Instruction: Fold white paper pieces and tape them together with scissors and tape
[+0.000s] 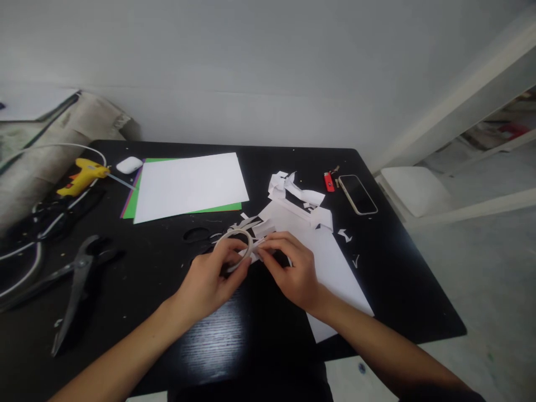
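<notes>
The left hand point(209, 279) is curled around a white tape roll point(237, 245), fingers closed on its ring and holding it just above the black table point(138, 279), while the right hand point(293, 271) pinches narrowly at the roll's right edge, its fingertips point(263, 252) touching the tape there. Just behind the hands lie white paper scraps point(293, 192) and a white sheet point(330, 262) under the right wrist. Farther off sit black scissors point(199, 234), pliers point(77, 279), a yellow glue gun point(84, 174), stacked paper sheets point(188, 184), a red lighter point(329, 181) and a phone point(357, 194).
</notes>
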The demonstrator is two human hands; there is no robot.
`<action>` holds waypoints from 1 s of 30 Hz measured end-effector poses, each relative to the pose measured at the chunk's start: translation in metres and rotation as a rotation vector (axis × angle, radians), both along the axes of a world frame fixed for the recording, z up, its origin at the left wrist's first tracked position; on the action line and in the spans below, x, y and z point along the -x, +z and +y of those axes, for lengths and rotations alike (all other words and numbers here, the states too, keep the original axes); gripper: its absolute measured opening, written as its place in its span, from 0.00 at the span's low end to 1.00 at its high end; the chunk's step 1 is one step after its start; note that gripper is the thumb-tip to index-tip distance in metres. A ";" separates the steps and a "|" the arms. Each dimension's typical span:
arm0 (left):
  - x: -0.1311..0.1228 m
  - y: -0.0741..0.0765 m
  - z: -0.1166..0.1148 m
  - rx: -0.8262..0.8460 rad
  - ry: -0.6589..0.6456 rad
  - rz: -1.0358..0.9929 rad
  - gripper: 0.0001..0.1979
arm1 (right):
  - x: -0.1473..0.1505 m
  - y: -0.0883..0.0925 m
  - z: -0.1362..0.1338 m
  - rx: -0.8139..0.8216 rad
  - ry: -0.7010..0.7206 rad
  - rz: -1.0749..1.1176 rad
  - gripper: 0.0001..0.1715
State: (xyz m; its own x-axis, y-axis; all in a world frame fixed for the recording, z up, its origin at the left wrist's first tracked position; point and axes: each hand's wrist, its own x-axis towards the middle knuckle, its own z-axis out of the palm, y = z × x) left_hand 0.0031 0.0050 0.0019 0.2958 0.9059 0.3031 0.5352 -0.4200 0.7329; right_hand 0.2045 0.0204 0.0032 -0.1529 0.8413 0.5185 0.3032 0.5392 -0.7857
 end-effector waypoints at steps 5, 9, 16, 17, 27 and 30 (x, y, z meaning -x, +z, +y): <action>0.001 0.002 0.000 -0.026 0.014 0.010 0.12 | 0.001 0.003 -0.003 -0.017 0.000 -0.006 0.08; 0.001 0.005 -0.001 -0.024 0.042 0.008 0.06 | 0.002 0.005 -0.005 0.002 -0.011 -0.023 0.08; 0.001 0.007 0.002 -0.047 0.065 0.030 0.03 | 0.002 0.004 -0.007 -0.014 -0.010 -0.018 0.08; 0.000 0.007 0.002 -0.043 0.060 0.030 0.03 | 0.002 0.004 -0.007 -0.016 -0.007 -0.019 0.08; 0.004 0.014 0.002 0.056 -0.027 0.035 0.05 | 0.001 0.003 -0.007 -0.093 -0.008 -0.083 0.12; 0.003 0.015 0.004 0.086 -0.017 0.027 0.04 | 0.001 0.002 -0.008 -0.078 -0.014 -0.087 0.12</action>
State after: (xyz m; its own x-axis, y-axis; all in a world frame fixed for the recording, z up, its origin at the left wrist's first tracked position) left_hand -0.0002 0.0091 0.0172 0.3182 0.9230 0.2163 0.5487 -0.3654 0.7519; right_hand 0.2036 0.0122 0.0051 -0.1888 0.8012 0.5678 0.3762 0.5931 -0.7118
